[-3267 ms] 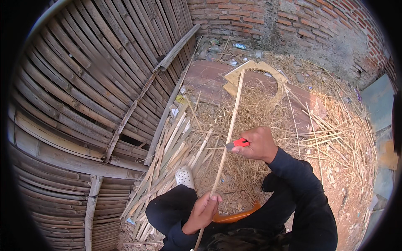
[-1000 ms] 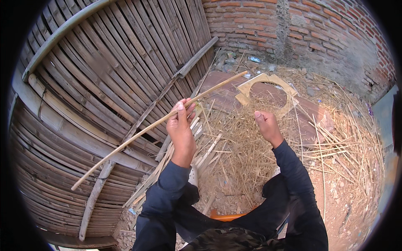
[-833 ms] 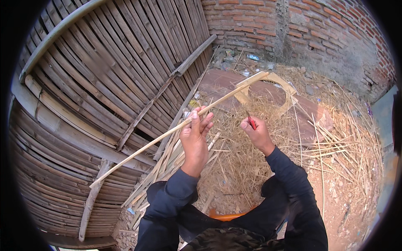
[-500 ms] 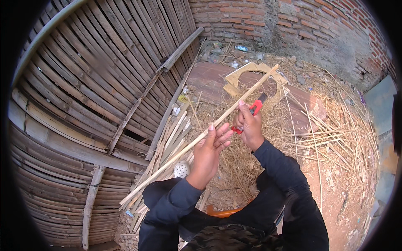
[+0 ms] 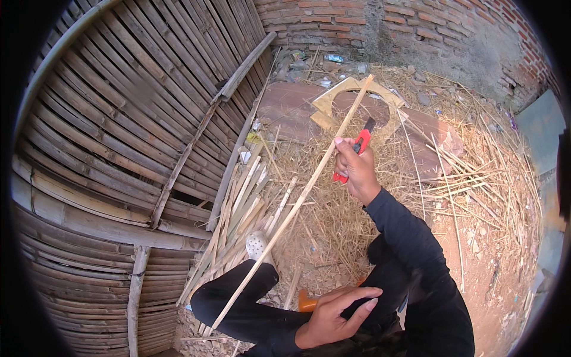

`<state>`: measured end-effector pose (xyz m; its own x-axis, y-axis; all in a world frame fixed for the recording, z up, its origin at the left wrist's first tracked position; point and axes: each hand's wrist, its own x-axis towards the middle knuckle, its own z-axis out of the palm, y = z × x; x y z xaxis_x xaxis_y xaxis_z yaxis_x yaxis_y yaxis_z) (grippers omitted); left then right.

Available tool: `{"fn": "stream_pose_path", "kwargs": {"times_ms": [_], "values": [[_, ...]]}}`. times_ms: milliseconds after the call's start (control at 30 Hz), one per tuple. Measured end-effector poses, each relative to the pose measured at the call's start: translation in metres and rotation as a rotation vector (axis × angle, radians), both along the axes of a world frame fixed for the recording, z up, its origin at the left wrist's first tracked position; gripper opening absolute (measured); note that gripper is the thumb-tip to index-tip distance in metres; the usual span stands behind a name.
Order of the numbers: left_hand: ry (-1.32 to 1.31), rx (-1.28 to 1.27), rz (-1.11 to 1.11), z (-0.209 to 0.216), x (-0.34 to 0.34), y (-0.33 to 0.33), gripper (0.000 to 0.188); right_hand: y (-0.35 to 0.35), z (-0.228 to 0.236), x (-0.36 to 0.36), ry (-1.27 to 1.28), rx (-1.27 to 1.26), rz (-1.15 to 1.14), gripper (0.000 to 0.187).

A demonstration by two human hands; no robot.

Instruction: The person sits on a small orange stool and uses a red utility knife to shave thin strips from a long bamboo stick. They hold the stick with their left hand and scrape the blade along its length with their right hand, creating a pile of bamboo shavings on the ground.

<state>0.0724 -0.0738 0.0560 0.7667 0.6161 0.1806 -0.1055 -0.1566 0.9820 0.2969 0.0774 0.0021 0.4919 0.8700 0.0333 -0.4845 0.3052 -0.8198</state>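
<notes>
My right hand [image 5: 357, 169] is closed round a red utility knife [image 5: 361, 141], its dark blade pointing up and away. The thumb and fingers of the same hand also pinch a long pale bamboo strip [image 5: 297, 205]. From beyond the hand, the strip slants down to the lower left, passing in front of my bent left leg. Low in the view, my left hand [image 5: 339, 315] rests over my lap by the dark trousers. Its thumb and forefinger are apart with a gap between them, and nothing shows in it.
Split bamboo strips [image 5: 244, 205] lie beside my white shoe [image 5: 257, 245], next to the bamboo wall [image 5: 137, 119]. Ahead, a yellowish board with a round cutout [image 5: 324, 110] lies on a brown sheet [image 5: 285, 113]. Shavings [image 5: 351, 220] cover the ground before a brick wall [image 5: 333, 30].
My left hand has let go of the bamboo strip and dropped to my lap. The strip has swung steeper, its far end moving left. My right hand keeps the knife and strip.
</notes>
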Motion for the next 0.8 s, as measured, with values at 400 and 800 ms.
{"fn": "stream_pose_path", "kwargs": {"times_ms": [400, 800], "values": [[0.442, 0.677, 0.371, 0.053, -0.042, 0.11, 0.041, -0.004, 0.002, 0.006, 0.046, 0.075, 0.114, 0.013], [0.439, 0.368, -0.026, -0.023, 0.035, 0.16, 0.057, -0.009, -0.008, 0.015, 0.289, 0.072, 0.201, 0.009]]}}
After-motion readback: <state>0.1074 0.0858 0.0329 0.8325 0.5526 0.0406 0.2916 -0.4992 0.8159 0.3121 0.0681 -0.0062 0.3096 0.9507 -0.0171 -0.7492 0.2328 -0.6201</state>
